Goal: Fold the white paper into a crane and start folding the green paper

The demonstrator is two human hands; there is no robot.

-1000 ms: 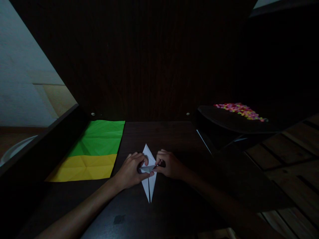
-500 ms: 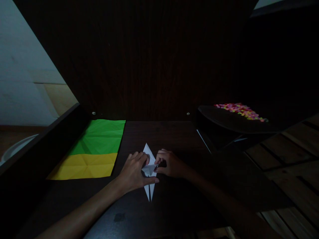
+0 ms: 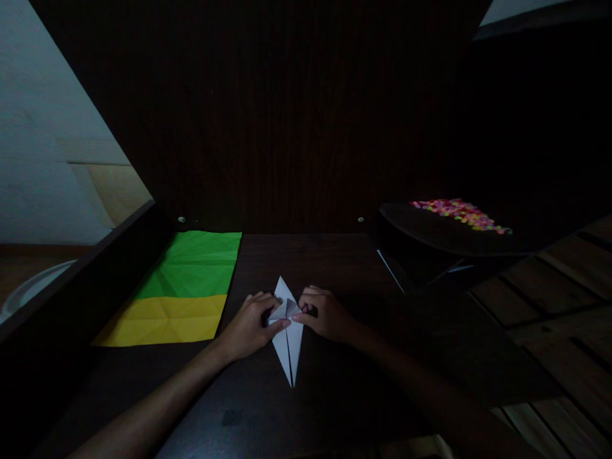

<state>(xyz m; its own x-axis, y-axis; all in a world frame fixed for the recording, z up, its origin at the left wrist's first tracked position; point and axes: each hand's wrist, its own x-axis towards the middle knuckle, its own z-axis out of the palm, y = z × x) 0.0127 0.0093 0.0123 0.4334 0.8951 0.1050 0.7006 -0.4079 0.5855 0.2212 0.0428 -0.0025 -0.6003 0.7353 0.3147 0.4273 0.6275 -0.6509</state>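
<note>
A white sheet of paper folded into a long diamond lies on the dark table, its lower half split into two narrow points. My left hand grips its left side, thumb on top and fingers curled at the edge. On the opposite side my right hand pinches the paper between thumb and bent fingers. Between the two thumbs a small triangular flap stands partly raised, with a shaded inner face. The fingertips hide both side corners of the paper.
Creased green paper and yellow paper lie at the left, beside a raised dark side board. A dark upright panel closes off the back. Many small colourful pieces sit on a dark curved surface at the right.
My left thumb has drawn back up and left from across the paper, baring more of its lower half. The right thumb has moved slightly inward and up onto the flap.
</note>
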